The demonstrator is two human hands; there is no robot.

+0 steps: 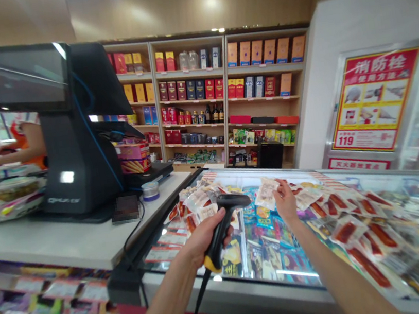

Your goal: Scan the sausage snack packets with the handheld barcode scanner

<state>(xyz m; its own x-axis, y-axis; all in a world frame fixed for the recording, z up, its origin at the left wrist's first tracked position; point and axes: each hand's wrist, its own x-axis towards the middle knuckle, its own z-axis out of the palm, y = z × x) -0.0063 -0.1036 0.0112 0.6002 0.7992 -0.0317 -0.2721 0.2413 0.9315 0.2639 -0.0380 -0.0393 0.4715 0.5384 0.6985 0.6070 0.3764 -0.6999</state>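
The left hand point(205, 234) is curled firmly around the grip of a black-and-yellow handheld scanner point(220, 236), whose head points right; its cable point(199, 301) trails toward the near edge. The right hand point(286, 201) is partly closed, pinching a pale, flat packet point(265, 194) between thumb and fingers. That packet is held up just to the right of the scanner's head, over a glass-topped case point(259, 288).

On the case, a heap of sausage packets point(198, 198) lies left of and beyond the scanner, and a larger spread of packets point(347, 231) covers the right side. Colourful packs point(269, 250) show through the glass between them.

To the left, a white worktop point(89, 246) carries a black checkout terminal point(72, 155) and a small round tub point(151, 191). Another person's arm point(34, 142) shows behind the terminal. Far back stand shelves point(275, 66) of boxes and bottles, with a red-and-yellow poster point(377, 102) on the right.
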